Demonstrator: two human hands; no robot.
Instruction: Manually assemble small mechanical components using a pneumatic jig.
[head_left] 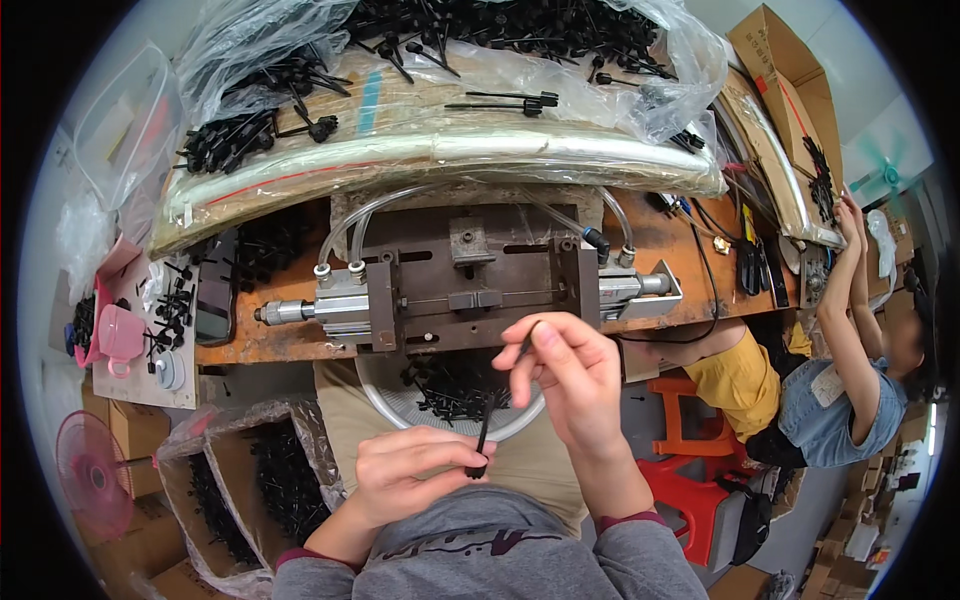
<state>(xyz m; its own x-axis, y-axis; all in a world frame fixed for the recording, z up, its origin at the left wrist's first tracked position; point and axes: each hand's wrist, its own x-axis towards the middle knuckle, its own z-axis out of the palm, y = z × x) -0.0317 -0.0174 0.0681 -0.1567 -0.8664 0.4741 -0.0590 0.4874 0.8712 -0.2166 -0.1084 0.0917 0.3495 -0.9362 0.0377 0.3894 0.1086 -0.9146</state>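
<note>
As the slim black part (485, 430) is held by its thicker end in the left hand (415, 470), lower centre of the frame, its long axis is aimed upward toward the right hand (568, 372), where a dark piece (526, 345) is pinched.

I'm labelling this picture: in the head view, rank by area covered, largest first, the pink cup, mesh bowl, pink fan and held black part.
1. Mesh bowl and pink fan: too alike to rank; the bowl is partly hidden.
2. Pink cup.
3. Held black part, which is thin.
</note>
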